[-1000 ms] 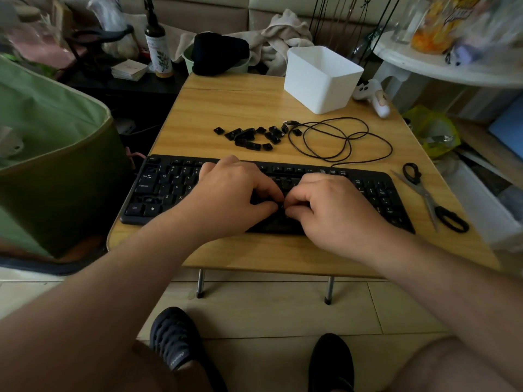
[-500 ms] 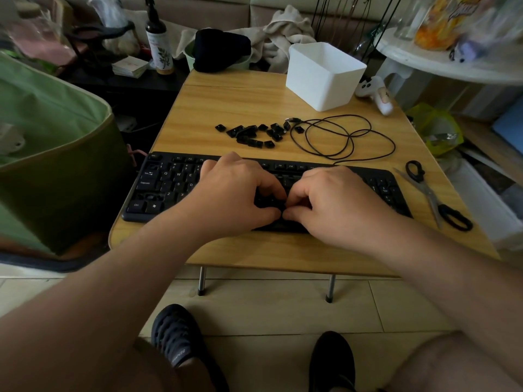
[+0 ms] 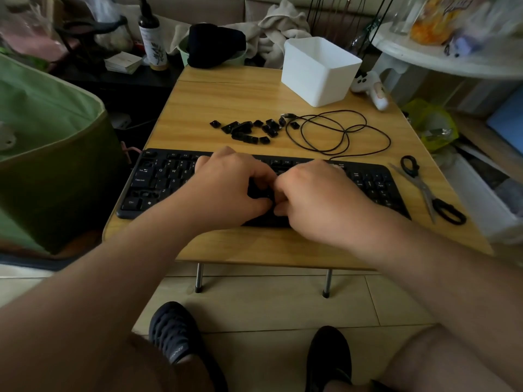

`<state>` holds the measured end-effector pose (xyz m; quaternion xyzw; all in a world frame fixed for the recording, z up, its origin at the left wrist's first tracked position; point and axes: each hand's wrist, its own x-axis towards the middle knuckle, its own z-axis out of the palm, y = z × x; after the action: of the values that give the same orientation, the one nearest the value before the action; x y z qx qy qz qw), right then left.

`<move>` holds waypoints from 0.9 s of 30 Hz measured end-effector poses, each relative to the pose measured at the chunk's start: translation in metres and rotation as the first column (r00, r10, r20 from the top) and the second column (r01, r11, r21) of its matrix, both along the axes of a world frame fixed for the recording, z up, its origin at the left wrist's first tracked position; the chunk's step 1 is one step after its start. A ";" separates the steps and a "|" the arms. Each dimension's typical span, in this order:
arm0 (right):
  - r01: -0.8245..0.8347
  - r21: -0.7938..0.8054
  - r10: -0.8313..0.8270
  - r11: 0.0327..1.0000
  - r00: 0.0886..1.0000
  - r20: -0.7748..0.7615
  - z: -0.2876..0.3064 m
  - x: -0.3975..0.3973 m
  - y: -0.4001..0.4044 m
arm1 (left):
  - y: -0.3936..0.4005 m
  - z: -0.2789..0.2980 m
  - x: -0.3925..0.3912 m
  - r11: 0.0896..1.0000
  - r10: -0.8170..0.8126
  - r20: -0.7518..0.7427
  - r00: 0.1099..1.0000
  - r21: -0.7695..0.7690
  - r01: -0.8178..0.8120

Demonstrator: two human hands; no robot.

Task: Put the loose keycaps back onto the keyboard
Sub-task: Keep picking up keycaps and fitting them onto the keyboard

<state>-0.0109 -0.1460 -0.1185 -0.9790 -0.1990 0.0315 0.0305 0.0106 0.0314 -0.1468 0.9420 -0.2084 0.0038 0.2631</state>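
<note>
Here, in the head view, both hands meet over the middle of the keyboard [image 3: 169, 182], which lies along the near edge of the small wooden table [image 3: 226, 91], its long axis running from the left edge to the right edge and its letter rows facing the person. The left hand [image 3: 229, 190] and the right hand [image 3: 319, 199] have their fingers curled inward so that thumbs and fingertips come together over one spot near the centre rows; something small and dark sits between them, probably a keycap being seated, yet I cannot tell which hand actually pinches it. Working with both hands there likely steadies the cap and lets it be pressed squarely down. The loose keycaps [image 3: 249, 130] lie in a scattered cluster behind the keyboard, toward the middle of the table and well within reach, which suits picking them one at a time. A coiled black cable [image 3: 339, 131] lies just right of them, a white bin [image 3: 319, 72] stands near the far right corner, and scissors [image 3: 430, 190] rest along the right edge, apart from the work
</note>
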 end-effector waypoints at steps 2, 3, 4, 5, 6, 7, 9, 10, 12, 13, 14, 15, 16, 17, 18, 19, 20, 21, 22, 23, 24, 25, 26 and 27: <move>0.080 0.166 -0.066 0.983 0.994 -0.088 -0.001 0.003 -0.014 | -0.001 -0.002 0.000 0.999 -0.012 0.008 1.000 0.032 0.011; 0.111 0.234 -0.085 0.966 0.989 -0.118 -0.003 0.003 -0.019 | -0.001 -0.002 -0.001 0.999 -0.018 0.010 1.000 0.039 0.018; 0.122 0.279 -0.087 0.952 0.987 -0.133 -0.005 0.002 -0.023 | -0.001 -0.003 0.000 0.999 -0.022 0.010 1.000 0.041 0.021; 0.123 0.307 -0.085 0.944 0.987 -0.134 -0.008 0.002 -0.024 | -0.001 -0.003 0.000 0.999 -0.023 0.009 1.000 0.037 0.022; 0.113 0.324 -0.076 0.939 0.989 -0.125 -0.011 0.001 -0.025 | 0.000 -0.003 0.000 0.999 -0.022 0.007 1.000 0.028 0.022; 0.103 0.335 -0.069 0.937 0.991 -0.112 -0.013 0.000 -0.023 | 0.000 -0.003 0.001 1.000 -0.022 0.008 1.000 0.021 0.021; 0.098 0.347 -0.066 0.933 0.992 -0.104 -0.016 0.002 -0.022 | -0.001 -0.003 0.002 0.999 -0.024 0.013 1.000 0.021 0.024; 0.104 0.354 -0.069 0.929 0.991 -0.111 -0.016 0.004 -0.022 | -0.002 -0.004 0.002 0.999 -0.026 0.015 1.000 0.025 0.026; 0.112 0.369 -0.070 0.923 0.990 -0.126 -0.016 0.006 -0.025 | -0.003 -0.004 0.001 0.999 -0.030 0.013 0.999 0.031 0.029; 0.112 0.379 -0.068 0.919 0.990 -0.126 -0.017 0.006 -0.027 | -0.004 -0.004 0.001 0.999 -0.030 0.011 0.999 0.032 0.030; 0.109 0.396 -0.066 0.912 0.990 -0.121 -0.019 0.005 -0.028 | -0.004 -0.003 0.001 0.999 -0.030 0.008 1.000 0.031 0.029; 0.103 0.420 -0.063 0.902 0.992 -0.108 -0.021 0.004 -0.029 | -0.004 -0.003 0.001 0.999 -0.028 0.004 1.000 0.030 0.028; 0.093 0.444 -0.060 0.891 0.994 -0.089 -0.023 0.004 -0.029 | -0.003 -0.002 0.001 0.999 -0.027 0.001 1.000 0.028 0.027; 0.079 0.464 -0.054 0.882 0.996 -0.067 -0.025 0.003 -0.030 | -0.003 -0.002 0.001 0.999 -0.028 -0.002 1.000 0.026 0.028; 0.067 0.474 -0.049 0.878 0.998 -0.050 -0.027 0.002 -0.031 | -0.003 -0.002 0.001 0.999 -0.030 -0.004 1.000 0.025 0.030; 0.057 0.474 -0.047 0.879 0.998 -0.034 -0.029 0.003 -0.031 | -0.003 -0.001 0.001 0.999 -0.031 -0.003 1.000 0.025 0.031; 0.052 0.470 -0.049 0.881 0.999 -0.018 -0.030 0.003 -0.032 | -0.003 -0.001 0.001 0.999 -0.029 -0.001 1.000 0.025 0.029; 0.051 0.466 -0.054 0.884 0.999 -0.006 -0.031 0.003 -0.032 | -0.004 -0.001 0.001 0.999 -0.027 0.002 1.000 0.026 0.026; 0.055 0.463 -0.060 0.885 0.998 -0.003 -0.031 0.003 -0.032 | -0.004 -0.001 0.001 0.999 -0.023 0.004 1.000 0.026 0.023; 0.062 0.461 -0.065 0.885 0.998 -0.009 -0.031 0.003 -0.033 | -0.004 -0.002 0.001 0.999 -0.020 0.005 1.000 0.027 0.020; 0.069 0.459 -0.069 0.886 0.997 -0.018 -0.031 0.002 -0.034 | -0.004 -0.002 0.001 1.000 -0.019 0.005 1.000 0.025 0.018; 0.074 0.457 -0.071 0.886 0.997 -0.026 -0.031 0.001 -0.034 | -0.004 -0.002 0.001 1.000 -0.018 0.007 1.000 0.023 0.018; 0.076 0.454 -0.072 0.888 0.997 -0.027 -0.031 0.000 -0.034 | -0.004 -0.002 0.001 1.000 -0.017 0.008 1.000 0.020 0.017; 0.075 0.451 -0.072 0.890 0.997 -0.023 -0.032 -0.001 -0.034 | -0.004 -0.002 0.001 1.000 -0.017 0.008 1.000 0.019 0.017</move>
<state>-0.0115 -0.1801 -0.1502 -0.9520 -0.1635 -0.0140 0.2584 0.0116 0.0274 -0.1488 0.9426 -0.2174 0.0035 0.2533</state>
